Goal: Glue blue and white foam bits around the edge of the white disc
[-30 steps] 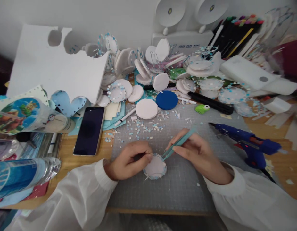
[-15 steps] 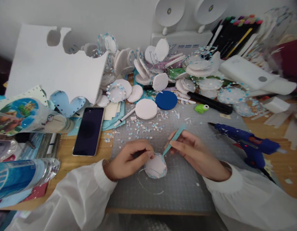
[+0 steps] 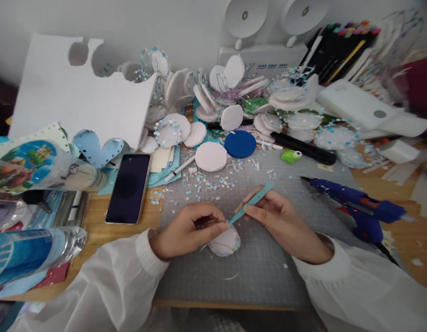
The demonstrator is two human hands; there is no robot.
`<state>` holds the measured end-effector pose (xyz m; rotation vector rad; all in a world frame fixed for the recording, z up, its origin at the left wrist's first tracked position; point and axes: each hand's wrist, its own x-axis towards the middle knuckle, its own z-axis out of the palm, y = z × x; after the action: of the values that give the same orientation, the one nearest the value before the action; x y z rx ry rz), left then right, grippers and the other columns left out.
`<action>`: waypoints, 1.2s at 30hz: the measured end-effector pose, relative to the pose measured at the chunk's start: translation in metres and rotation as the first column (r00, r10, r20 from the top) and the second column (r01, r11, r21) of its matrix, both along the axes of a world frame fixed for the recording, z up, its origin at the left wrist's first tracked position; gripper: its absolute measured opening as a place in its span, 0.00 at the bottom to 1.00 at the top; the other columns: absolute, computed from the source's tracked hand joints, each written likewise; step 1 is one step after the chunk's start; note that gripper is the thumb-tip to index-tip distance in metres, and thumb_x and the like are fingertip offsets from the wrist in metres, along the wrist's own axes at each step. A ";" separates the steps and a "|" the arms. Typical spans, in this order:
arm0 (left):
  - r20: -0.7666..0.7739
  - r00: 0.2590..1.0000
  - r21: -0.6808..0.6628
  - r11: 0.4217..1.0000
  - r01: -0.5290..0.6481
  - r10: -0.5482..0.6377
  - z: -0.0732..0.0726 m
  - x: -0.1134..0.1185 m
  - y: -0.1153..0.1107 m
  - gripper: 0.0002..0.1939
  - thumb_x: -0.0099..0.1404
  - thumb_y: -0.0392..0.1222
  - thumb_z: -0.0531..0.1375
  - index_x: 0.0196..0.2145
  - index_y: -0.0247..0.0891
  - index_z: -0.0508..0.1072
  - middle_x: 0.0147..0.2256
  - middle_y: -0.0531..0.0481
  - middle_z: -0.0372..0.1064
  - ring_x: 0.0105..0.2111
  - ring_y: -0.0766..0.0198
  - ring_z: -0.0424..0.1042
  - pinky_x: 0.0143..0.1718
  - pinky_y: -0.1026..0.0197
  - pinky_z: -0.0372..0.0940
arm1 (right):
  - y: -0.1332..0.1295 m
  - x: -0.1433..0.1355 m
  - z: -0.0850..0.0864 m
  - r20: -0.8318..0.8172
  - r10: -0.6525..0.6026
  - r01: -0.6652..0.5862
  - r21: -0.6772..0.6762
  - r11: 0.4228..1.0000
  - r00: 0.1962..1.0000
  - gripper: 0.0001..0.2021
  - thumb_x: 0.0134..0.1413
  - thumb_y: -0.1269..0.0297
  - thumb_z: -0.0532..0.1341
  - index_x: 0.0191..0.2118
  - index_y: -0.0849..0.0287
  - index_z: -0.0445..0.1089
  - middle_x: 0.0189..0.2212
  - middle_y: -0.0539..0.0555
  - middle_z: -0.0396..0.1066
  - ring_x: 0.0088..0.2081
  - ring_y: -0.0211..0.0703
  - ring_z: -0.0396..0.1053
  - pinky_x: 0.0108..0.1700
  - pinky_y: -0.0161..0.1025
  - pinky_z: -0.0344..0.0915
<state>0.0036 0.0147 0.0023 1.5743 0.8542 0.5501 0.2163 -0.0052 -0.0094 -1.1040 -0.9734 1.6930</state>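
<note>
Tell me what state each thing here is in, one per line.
Left hand: pinched at the trimmed disc's edge
Right hand: closed on the tweezers
Tweezers: tips at the disc's rim
Trimmed disc: partly covered by the left hand
Phone: face up, screen dark
Glue gun: red light showing
Foam board: holes cut out

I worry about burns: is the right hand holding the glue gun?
No, the right hand holds teal tweezers, away from the glue gun.
</note>
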 end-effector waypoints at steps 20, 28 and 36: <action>-0.015 0.999 0.105 0.993 -0.046 0.048 -0.003 0.000 0.000 0.07 0.61 0.38 0.61 0.31 0.30 0.76 0.24 0.51 0.65 0.23 0.70 0.60 0.23 0.67 0.54 | -0.001 0.003 0.005 0.031 0.064 -0.069 0.167 0.984 0.997 0.05 0.54 0.68 0.63 0.36 0.52 0.70 0.35 0.48 0.74 0.40 0.35 0.72 0.43 0.34 0.68; -0.008 0.991 0.043 0.990 -0.133 0.133 -0.003 -0.001 0.000 0.09 0.60 0.40 0.61 0.28 0.30 0.76 0.23 0.48 0.68 0.22 0.69 0.61 0.22 0.66 0.54 | -0.001 0.002 0.008 0.099 0.057 -0.074 0.185 0.980 0.993 0.05 0.51 0.67 0.65 0.34 0.51 0.72 0.33 0.47 0.74 0.38 0.35 0.73 0.42 0.33 0.70; 0.084 0.982 -0.026 0.986 -0.166 0.167 -0.003 -0.002 0.000 0.08 0.58 0.38 0.63 0.26 0.30 0.76 0.23 0.49 0.68 0.22 0.70 0.62 0.22 0.67 0.57 | -0.002 0.002 0.007 0.075 -0.010 0.005 0.071 0.997 0.997 0.07 0.44 0.63 0.69 0.30 0.54 0.72 0.30 0.50 0.74 0.32 0.38 0.72 0.33 0.34 0.68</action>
<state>0.0018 0.0149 -0.0007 1.4597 0.9285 0.7225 0.2187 -0.0068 -0.0027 -1.1295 -1.0675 1.6084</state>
